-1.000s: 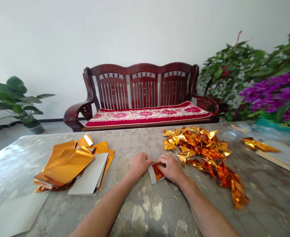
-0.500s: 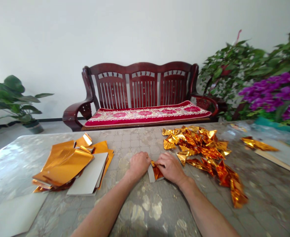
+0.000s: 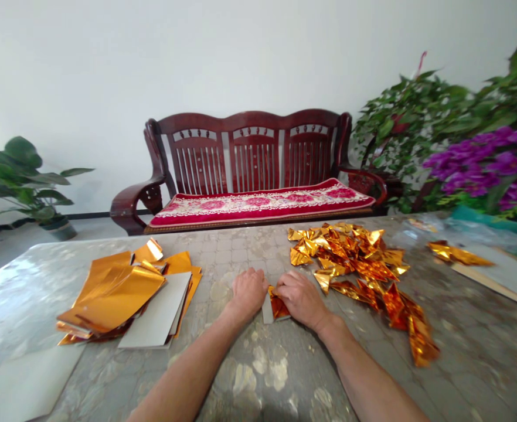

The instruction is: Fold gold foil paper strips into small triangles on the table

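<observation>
Between my hands, on the patterned table, lies a partly folded sheet of gold foil paper point(image 3: 278, 306), with its orange-gold side and a pale grey edge showing. My left hand point(image 3: 250, 289) has its fingers curled in on the sheet's left side. From the right, my right hand point(image 3: 300, 298) pinches the same sheet, its fingertips partly hidden behind the knuckles. A loose stack of flat gold foil paper point(image 3: 118, 293) lies to the left, some sheets grey side up. Right of my hands spreads a heap of folded gold foil pieces point(image 3: 359, 258).
A grey sheet point(image 3: 25, 384) lies at the table's near left. On the right are a board point(image 3: 500, 278), clear plastic point(image 3: 423, 228) and purple flowers point(image 3: 482, 161). Beyond the table point(image 3: 241, 404) stands a dark red wooden bench point(image 3: 254, 158) with a red cushion.
My hands stay on the same sheet with only slight finger movement; a little more of its gold face shows now. The whole view has shifted slightly.
</observation>
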A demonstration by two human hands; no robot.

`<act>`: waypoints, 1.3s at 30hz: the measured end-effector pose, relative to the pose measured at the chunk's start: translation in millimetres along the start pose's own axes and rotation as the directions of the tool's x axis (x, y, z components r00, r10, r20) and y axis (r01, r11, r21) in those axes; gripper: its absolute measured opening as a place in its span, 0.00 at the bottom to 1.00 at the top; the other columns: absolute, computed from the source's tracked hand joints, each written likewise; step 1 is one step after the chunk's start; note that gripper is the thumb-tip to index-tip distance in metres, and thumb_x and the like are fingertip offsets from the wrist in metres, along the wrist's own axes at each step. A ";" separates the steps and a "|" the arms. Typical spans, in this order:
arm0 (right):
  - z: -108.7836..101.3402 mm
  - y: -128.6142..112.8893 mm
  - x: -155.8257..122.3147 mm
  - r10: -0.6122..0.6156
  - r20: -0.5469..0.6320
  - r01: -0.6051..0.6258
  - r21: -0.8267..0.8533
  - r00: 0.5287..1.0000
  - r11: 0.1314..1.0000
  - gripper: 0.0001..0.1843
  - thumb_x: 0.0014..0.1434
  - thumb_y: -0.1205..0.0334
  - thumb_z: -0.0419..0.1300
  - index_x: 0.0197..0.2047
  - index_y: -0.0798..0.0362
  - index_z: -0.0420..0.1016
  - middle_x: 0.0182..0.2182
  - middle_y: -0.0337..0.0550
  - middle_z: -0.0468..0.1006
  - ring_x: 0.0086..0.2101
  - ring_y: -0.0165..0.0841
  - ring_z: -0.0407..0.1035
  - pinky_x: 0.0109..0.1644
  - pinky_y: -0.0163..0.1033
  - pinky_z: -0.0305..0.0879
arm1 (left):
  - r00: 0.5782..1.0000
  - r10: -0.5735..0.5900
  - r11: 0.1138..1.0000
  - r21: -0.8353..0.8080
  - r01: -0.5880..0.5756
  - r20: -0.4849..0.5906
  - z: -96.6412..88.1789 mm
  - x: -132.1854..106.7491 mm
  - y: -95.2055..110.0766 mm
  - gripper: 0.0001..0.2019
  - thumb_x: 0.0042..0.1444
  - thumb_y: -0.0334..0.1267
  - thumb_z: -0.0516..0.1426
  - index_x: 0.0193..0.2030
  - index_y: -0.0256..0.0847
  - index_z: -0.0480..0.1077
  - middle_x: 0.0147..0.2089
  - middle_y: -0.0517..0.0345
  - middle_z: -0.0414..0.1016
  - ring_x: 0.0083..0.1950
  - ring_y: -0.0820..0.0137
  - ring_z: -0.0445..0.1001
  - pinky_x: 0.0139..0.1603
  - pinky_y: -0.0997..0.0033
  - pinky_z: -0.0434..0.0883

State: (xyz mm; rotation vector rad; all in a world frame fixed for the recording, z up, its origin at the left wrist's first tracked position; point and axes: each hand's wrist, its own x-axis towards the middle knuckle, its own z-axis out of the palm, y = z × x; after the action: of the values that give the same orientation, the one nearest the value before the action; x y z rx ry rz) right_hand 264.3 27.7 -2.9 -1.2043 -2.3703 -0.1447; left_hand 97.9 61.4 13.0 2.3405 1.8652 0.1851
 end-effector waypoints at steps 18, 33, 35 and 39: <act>-1.2 -9.5 0.7 0.000 0.089 0.002 -0.027 0.996 1.000 0.13 0.64 0.69 0.55 0.36 0.50 0.81 0.31 0.42 0.71 0.38 0.35 0.62 0.43 0.40 0.56 | 0.995 0.088 0.994 0.070 -0.086 -0.037 4.3 1.0 -2.1 0.13 0.66 0.36 0.46 0.43 0.40 0.72 0.43 0.49 0.75 0.45 0.62 0.75 0.42 0.66 0.67; 5.8 -13.8 1.7 0.026 0.104 -0.039 0.125 0.994 0.991 0.16 0.61 0.76 0.52 0.39 0.52 0.80 0.35 0.45 0.77 0.41 0.36 0.65 0.49 0.41 0.62 | 0.972 0.079 0.974 -0.189 -0.122 -0.223 7.9 4.5 -30.6 0.08 0.60 0.37 0.56 0.46 0.42 0.70 0.44 0.55 0.75 0.46 0.66 0.73 0.47 0.69 0.66; 7.4 -13.0 1.5 0.033 0.102 -0.048 0.152 0.994 0.987 0.16 0.61 0.76 0.52 0.39 0.52 0.80 0.36 0.45 0.77 0.41 0.36 0.67 0.48 0.40 0.63 | 0.955 0.109 0.958 -0.226 -0.174 -0.275 4.3 -3.8 -29.6 0.08 0.61 0.30 0.52 0.42 0.41 0.71 0.42 0.56 0.75 0.46 0.67 0.73 0.48 0.70 0.66; 8.4 -9.7 2.5 0.053 0.100 -0.076 0.247 0.994 0.966 0.18 0.61 0.77 0.51 0.39 0.51 0.80 0.36 0.44 0.79 0.41 0.34 0.69 0.47 0.37 0.64 | 0.927 0.280 0.909 -0.241 -0.339 -0.249 0.0 -31.1 -21.6 0.13 0.59 0.25 0.48 0.39 0.42 0.72 0.38 0.57 0.75 0.45 0.68 0.72 0.47 0.71 0.66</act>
State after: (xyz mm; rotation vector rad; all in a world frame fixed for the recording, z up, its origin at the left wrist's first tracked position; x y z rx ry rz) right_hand 252.4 26.2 -8.1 -1.1853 -2.3389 0.2314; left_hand 70.3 35.8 8.7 2.4724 1.4073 0.7099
